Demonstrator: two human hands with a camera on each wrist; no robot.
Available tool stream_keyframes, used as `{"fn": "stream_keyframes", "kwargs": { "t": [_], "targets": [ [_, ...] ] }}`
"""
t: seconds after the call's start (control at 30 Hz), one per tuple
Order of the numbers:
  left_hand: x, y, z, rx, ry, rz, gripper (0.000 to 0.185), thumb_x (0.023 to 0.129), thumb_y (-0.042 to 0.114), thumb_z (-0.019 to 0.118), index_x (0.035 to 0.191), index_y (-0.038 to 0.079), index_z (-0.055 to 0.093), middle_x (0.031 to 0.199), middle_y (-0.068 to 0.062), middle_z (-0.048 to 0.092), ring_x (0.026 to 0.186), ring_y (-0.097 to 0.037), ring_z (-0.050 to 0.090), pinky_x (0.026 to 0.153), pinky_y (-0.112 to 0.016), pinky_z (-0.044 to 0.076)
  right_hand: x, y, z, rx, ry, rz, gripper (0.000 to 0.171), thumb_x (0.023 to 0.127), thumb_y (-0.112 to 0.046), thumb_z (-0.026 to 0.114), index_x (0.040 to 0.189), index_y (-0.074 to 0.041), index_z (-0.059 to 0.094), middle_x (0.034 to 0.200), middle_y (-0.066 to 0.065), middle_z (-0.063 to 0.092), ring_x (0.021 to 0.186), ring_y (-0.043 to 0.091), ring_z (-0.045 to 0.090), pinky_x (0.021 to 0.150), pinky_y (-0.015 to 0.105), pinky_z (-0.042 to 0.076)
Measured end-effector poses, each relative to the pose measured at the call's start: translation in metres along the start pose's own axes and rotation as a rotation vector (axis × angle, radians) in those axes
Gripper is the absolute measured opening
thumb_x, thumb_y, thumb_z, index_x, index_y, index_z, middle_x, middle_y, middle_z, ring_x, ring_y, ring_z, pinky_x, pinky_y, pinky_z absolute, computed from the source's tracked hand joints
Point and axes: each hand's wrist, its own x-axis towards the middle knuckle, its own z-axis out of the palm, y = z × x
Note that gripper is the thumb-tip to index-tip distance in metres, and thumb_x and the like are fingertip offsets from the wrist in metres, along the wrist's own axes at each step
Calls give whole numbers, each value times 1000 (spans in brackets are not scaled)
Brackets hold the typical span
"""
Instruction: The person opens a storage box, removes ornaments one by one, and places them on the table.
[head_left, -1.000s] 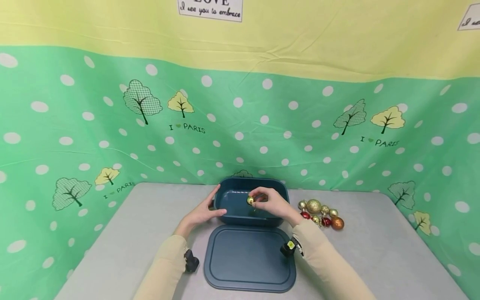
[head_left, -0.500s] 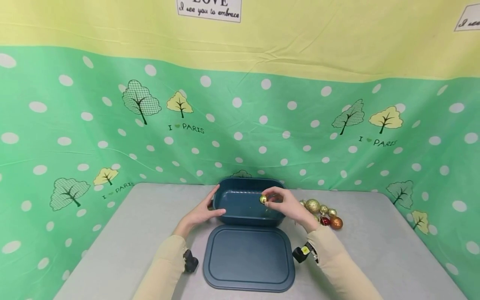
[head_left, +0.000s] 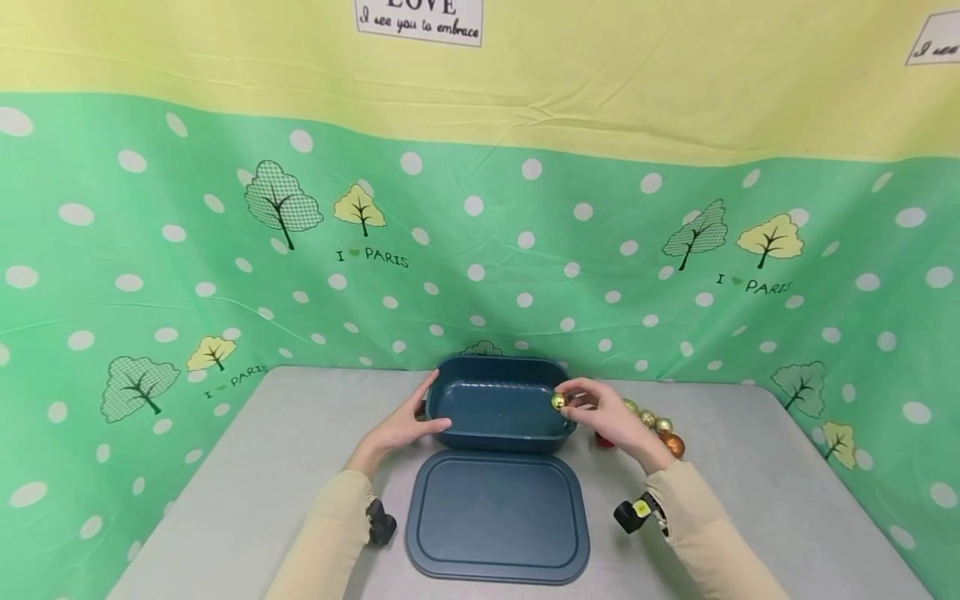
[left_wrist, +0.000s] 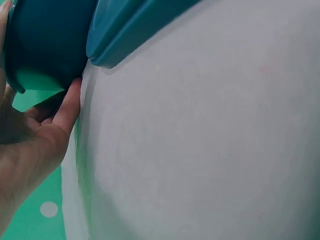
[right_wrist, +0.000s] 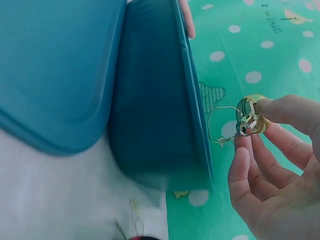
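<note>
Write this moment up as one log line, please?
left hand: holds blue box | right hand: pinches gold bauble at box's right rim | lid: flat on table

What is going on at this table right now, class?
A person sits at a grey table. Their left hand grips the left end of an open blue box, whose lid lies flat in front of it. Their right hand pinches a small gold bauble at the box's right rim. More baubles lie in a cluster to the right.
</note>
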Motion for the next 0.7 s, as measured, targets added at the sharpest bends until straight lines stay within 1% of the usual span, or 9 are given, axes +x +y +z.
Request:
{"fn": "stream_keyframes", "kwargs": {
  "t": [0.13, 0.23, 0.33, 0.4, 0.5, 0.6, 0.7],
  "targets": [
    [1, -1, 0, 4, -2, 0, 98, 86, 26, 75, 157, 23, 8, 158, -22, 9, 135, -47, 28, 105, -58, 31, -10, 6, -8, -9, 29, 20, 30, 90, -6, 67, 118, 4, 62, 112, 18, 63, 95, 32, 60, 71, 32, 53],
    [2, -1, 0, 3, -6, 1, 97, 87, 24, 74, 157, 22, 7, 158, -23, 9, 135, -47, 29, 105, -58, 31, -18, 12, -15, -11, 55, 28, 30, 90, -4, 67, 118, 6, 61, 111, 19, 63, 93, 31, 61, 71, 31, 54],
    [1, 2, 0, -3, -17, 0, 97, 87, 21, 72, 157, 20, 6, 158, -24, 7, 136, -48, 26, 105, -60, 29, -27, 20, -20, 8, 74, 42, 31, 89, -1, 67, 117, 8, 60, 107, 20, 64, 89, 27, 61, 70, 31, 54],
    [-2, 8, -1, -8, -29, -3, 96, 88, 19, 72, 157, 16, 5, 157, -25, 6, 135, -49, 26, 105, -60, 29, -33, 26, -21, 20, 77, 46, 31, 88, 1, 66, 117, 10, 59, 107, 21, 63, 88, 23, 62, 70, 32, 55],
    [-8, 20, -3, 1, -50, -9, 95, 89, 17, 70, 156, 11, 4, 157, -27, 6, 135, -49, 26, 105, -60, 30, -39, 34, -23, 20, 95, 60, 31, 88, 1, 67, 117, 9, 60, 108, 22, 63, 86, 16, 62, 70, 28, 54],
    [-14, 32, -3, 22, -59, -9, 93, 89, 18, 70, 156, 9, 5, 157, -27, 7, 135, -49, 26, 105, -59, 30, -43, 40, -24, 1, 110, 53, 31, 87, 2, 67, 116, 9, 60, 109, 22, 62, 86, 17, 62, 70, 25, 53],
    [-15, 35, -2, 14, -56, -5, 94, 89, 19, 70, 156, 10, 5, 157, -27, 7, 136, -49, 25, 105, -60, 29, -47, 44, -24, -21, 124, 52, 32, 86, 2, 68, 116, 10, 61, 108, 21, 63, 86, 21, 62, 69, 24, 52]
  ]
}}
